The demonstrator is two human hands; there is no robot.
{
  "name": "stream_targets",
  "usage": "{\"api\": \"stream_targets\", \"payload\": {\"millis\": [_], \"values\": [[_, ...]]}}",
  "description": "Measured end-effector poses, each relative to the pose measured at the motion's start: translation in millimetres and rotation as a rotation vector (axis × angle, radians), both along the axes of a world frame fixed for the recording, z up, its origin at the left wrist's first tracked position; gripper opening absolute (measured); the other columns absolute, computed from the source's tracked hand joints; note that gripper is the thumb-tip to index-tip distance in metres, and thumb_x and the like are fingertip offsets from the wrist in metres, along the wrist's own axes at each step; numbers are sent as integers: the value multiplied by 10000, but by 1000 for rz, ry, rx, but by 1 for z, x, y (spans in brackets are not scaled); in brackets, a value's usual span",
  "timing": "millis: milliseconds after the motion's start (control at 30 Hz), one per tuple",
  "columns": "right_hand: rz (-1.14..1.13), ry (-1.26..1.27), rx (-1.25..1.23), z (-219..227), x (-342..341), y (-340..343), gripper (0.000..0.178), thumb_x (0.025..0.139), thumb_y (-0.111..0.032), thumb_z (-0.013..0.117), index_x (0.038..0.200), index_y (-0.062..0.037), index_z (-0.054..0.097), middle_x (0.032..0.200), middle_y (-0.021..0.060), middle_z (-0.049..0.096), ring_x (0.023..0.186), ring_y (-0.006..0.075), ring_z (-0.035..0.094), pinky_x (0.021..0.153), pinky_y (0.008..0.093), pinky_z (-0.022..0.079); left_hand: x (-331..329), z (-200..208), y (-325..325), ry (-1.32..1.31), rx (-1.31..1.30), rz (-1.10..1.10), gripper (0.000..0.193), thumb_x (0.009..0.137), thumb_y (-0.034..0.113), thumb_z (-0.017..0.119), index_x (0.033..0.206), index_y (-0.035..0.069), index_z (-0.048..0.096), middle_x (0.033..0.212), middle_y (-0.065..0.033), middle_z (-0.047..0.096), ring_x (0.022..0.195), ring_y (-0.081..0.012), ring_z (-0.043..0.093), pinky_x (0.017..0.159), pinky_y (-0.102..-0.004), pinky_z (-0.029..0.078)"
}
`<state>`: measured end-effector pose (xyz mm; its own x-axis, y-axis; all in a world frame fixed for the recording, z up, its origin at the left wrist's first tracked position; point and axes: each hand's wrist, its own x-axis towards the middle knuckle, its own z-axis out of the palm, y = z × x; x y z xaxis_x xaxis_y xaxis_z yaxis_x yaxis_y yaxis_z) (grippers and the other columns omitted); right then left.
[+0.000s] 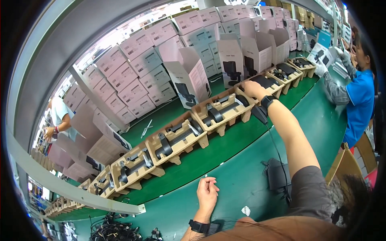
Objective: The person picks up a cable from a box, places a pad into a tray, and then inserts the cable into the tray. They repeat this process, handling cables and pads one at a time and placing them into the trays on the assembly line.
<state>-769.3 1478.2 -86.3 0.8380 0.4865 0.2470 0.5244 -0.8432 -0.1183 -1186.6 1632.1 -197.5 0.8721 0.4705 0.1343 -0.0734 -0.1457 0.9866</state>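
Note:
My right hand point(254, 89) reaches across to the row of brown moulded trays, at the end of a tray point(200, 111) that holds a black stand-like part point(215, 114). Its fingers are bent down and pressed together over dark parts; what they grip is hidden. Below that wrist is a black plastic piece point(259, 114) with a thin cord running down toward me. Near the front, my left hand point(207, 193) hovers or rests over the green table, fingers loosely curled and slightly apart, with nothing visible in them. Both wrists wear black bands.
More filled trays point(177, 140) line the green belt point(177, 180). Open cartons point(185, 78) stand behind them, before stacked boxes point(140, 68). A dark adapter point(277, 175) and tangled black cables point(114, 229) lie near me. A metal frame point(72, 188) crosses left; a gloved co-worker point(360, 92) is right.

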Motion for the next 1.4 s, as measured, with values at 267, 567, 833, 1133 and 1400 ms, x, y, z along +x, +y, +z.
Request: {"api": "stream_targets", "payload": {"millis": [267, 567, 833, 1133, 1400], "values": [[-90, -272, 52, -10, -4, 0, 265, 839, -241, 485, 1037, -126, 618, 837, 145, 649, 803, 301, 630, 691, 406, 495, 0, -2, 1, -4, 63, -38, 94, 901, 5, 426, 939, 5, 512, 823, -60, 557, 528, -68, 525, 395, -183, 398], [81, -578, -155, 21, -127, -22, 223, 719, -283, 635, 901, -155, 656, 955, 53, 576, 908, 238, 561, 733, 378, 426, -6, 5, 18, 12, -20, -33, 126, 880, -38, 402, 904, 4, 517, 826, -51, 534, 552, -63, 524, 418, -184, 399], [434, 326, -785, -9, -299, -109, 758, 525, -504, 764, 1071, -30, 536, 921, 94, 617, 897, 280, 612, 685, 377, 481, -12, 4, 20, 16, -2, -45, 105, 884, -17, 420, 890, 10, 521, 841, -55, 546, 557, -59, 521, 422, -178, 394], [500, 268, -257, 23, -276, -71, 397, 700, -270, 700, 1019, -79, 560, 816, 143, 632, 827, 317, 615, 682, 403, 478, -18, -2, 30, 8, 32, -6, 112, 884, -17, 430, 893, 13, 537, 821, -46, 549, 556, -57, 521, 425, -186, 397], [233, 76, 810, 41, -137, 8, 257, 797, -168, 648, 964, -10, 533, 870, 100, 635, 810, 199, 605, 735, 314, 449, -28, 6, 34, 22, 67, 13, 112, 892, -18, 421, 896, 3, 531, 817, -48, 536, 519, -63, 520, 398, -187, 385]]}}
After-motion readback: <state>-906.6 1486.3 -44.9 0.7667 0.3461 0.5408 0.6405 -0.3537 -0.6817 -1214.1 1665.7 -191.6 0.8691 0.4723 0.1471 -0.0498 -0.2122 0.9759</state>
